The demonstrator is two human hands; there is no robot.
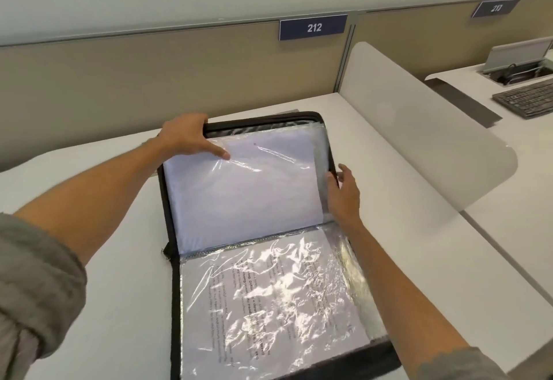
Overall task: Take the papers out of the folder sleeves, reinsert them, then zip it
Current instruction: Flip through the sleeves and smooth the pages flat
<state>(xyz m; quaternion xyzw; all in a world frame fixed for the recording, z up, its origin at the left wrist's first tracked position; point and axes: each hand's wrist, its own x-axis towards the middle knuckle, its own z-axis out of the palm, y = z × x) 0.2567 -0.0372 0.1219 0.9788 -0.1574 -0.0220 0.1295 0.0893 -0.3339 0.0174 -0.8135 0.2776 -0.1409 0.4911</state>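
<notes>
A black zip folder [169,206] lies open on the white desk, its far half raised toward me. The far half shows a clear sleeve with a blank white paper [245,191] inside. The near half holds a crinkled sleeve over a printed paper [269,299]. My left hand [185,136] grips the far half's top left corner, fingers curled over the black edge and thumb lying on the sleeve. My right hand [344,191] touches the far half's right edge with straight fingers.
The white desk [104,260] ends at a beige partition [149,74] with a sign reading 212. A frosted divider [419,140] stands to the right. Beyond it lie a keyboard [526,101] and an open cable box [517,62].
</notes>
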